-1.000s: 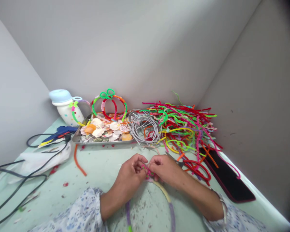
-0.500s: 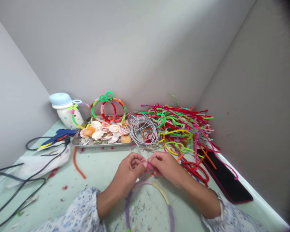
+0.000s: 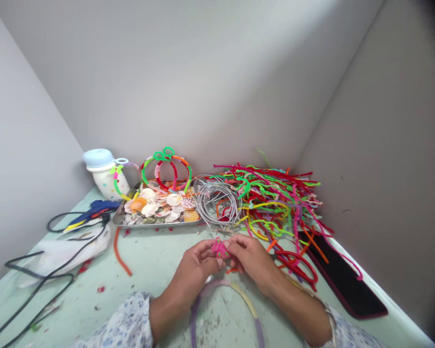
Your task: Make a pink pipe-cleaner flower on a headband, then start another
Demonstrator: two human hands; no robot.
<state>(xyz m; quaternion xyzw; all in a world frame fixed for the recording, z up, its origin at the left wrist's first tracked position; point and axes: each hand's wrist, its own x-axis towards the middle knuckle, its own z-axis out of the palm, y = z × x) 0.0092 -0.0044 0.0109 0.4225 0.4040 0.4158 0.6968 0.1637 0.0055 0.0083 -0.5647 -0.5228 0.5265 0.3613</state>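
Between my two hands is a small pink flower shape with green spots [image 3: 220, 248], which looks made of pipe cleaner. My left hand [image 3: 199, 261] pinches its left side between thumb and fingers. From the right, my right hand [image 3: 248, 256] grips the opposite edge with thumb and forefinger. Just below them on the table lies a hoop wrapped in purple, pink and yellow [image 3: 245, 296]; its lower part runs out of view. A short orange piece [image 3: 232, 270] shows under my right hand.
A metal tray of shells [image 3: 159, 224] stands at the back, with wrapped hoops [image 3: 166, 169] on it. Beside it are coiled grey wire [image 3: 217, 205] and heaped pipe cleaners [image 3: 275, 193]. A black flat object [image 3: 348, 280] lies right; a bottle [image 3: 108, 179], pliers [image 3: 97, 209] and black cable [image 3: 58, 275] left.
The pink flower shape has turned so that its face shows more fully between my fingers. Both hands still hold it. The whole view has shifted slightly.
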